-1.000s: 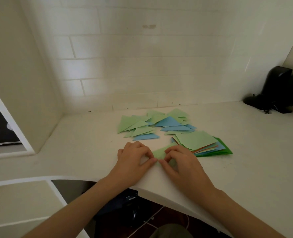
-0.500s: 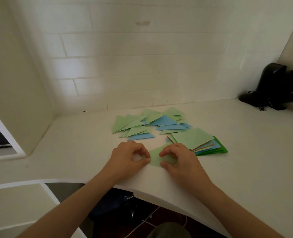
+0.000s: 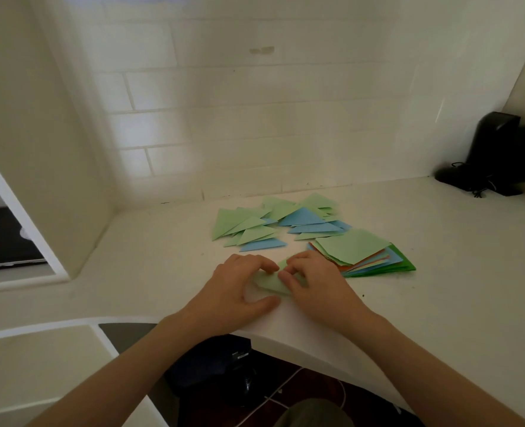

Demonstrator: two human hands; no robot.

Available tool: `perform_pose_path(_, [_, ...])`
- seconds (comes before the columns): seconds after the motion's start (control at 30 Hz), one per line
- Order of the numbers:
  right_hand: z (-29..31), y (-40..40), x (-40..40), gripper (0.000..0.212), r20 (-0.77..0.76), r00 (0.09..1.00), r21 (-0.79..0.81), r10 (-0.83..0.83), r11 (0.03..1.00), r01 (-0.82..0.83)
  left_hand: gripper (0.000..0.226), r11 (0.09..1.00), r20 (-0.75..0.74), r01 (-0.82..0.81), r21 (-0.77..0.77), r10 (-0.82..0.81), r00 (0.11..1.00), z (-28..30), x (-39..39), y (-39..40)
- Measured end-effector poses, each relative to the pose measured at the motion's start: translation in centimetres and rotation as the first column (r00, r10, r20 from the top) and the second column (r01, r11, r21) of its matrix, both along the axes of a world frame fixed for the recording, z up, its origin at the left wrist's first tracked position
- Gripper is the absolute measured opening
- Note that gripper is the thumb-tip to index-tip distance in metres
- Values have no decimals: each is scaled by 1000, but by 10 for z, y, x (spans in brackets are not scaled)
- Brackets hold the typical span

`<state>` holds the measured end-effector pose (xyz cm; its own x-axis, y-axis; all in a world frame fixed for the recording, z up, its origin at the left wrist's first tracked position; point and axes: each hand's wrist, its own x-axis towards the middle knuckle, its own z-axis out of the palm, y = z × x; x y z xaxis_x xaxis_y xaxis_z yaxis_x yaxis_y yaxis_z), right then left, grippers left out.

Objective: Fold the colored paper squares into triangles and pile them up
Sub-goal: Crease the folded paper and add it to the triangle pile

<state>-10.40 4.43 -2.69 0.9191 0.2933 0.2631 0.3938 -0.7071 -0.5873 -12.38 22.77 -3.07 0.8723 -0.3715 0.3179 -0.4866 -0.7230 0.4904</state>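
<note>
- Both hands curling on the green sheet (image 3: 270, 283) at desk (image 3: 439, 288) edge: left hand (image 3: 236, 291), right hand (image 3: 313, 285) pinching it
- Sheet lying between fingertips, long axis left-right
- Pile (image 3: 273, 223) waiting straight beyond, stack (image 3: 363, 254) nearer my right

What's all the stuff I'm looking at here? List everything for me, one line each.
folded triangles: a loose pile, too overlapped to count, light green and blue, far side of the counter near the wall
paper squares: one stack, light green on top, orange, blue and dark green edges below, right of the hands
paper being folded: one, light green, near the counter's front edge, under the fingers
black device: one, with a cord, far right corner
counter: one, white, along a white tiled wall
left hand: fingers curled onto the paper being folded
right hand: fingers curled onto the same paper
</note>
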Motion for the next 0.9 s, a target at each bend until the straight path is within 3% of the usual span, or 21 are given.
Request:
perform_pose_path(0.13, [11,-4,5,14,-14,996,24,90,996,-90,26,998,97,15,67,-22,995,3,-1,4])
perform_pose_path(0.27, [-1,-10,5,8,103,982,-112,161,982,-149,21,977,292,-18,213,-46,955,-2,-1,1])
perform_pose_path(0.4, [-4,-22,-1,11,238,960,-90,147,988,-129,20,960,346,-47,275,-53,937,-4,-1,-5])
perform_pose_path(0.53, [-7,-29,-11,33,223,960,-160,171,978,-137,17,980,289,-80,182,25,957,-3,1,-11])
perform_pose_path(0.77, [-13,-15,0,22,213,977,-74,-9,997,25,14,960,48,-263,-93,269,962,2,7,-9])
perform_pose_path(0.9, [-17,-2,1,27,246,963,-86,-108,987,133,24,936,-6,-324,-138,326,945,-5,10,-15])
